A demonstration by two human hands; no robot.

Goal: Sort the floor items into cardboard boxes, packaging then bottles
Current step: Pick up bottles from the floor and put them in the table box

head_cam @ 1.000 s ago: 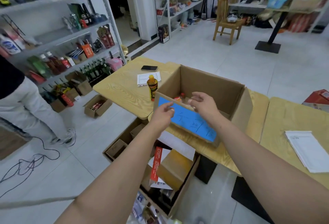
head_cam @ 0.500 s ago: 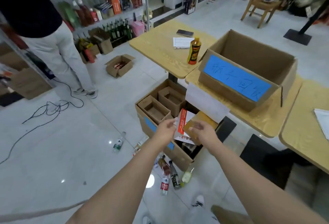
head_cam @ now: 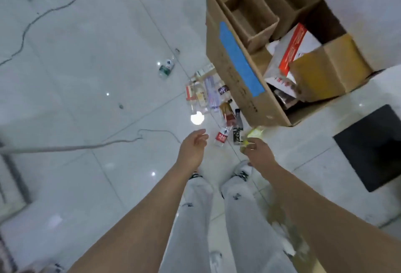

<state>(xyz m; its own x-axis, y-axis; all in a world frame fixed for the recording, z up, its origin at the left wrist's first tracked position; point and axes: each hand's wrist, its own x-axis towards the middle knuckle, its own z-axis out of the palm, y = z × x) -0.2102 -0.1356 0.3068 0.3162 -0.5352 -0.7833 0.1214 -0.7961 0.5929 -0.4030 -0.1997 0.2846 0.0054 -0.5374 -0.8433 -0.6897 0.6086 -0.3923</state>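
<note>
The right hand, just right of centre, had its fingers curled at the near end of a yellow bottle lying on the floor. Blur hid whether they had closed on it or only touched it. The left hand, centre frame, hung with loosely bent fingers and held nothing.

The step looked like the bottle stage: cartons already sat in the box at upper right, and only bottles lay loose on the tiles. To do it well, the right hand would need to wrap the yellow bottle round its body, not its tip, since a smooth bottle on glossy tile would likely roll or slip. The free left hand could take the red-label bottle just ahead of its fingers, so that both hands carried something on one trip.

A dark bottle lay between those two, close enough to be knocked. Above it lay a brown bottle, then a heap of clear bottles against the box wall. A green-label bottle lay apart, up and left.

The box held two small boxes, a red-and-white carton and a tan one (no bottles showed in it). The bottle box was out of view, so the carry would likely mean standing up. A cable ran along the floor left of the left hand, and could catch a foot. The shoes stood just below the hands, near the bottles. A black plate lay at the right edge.
</note>
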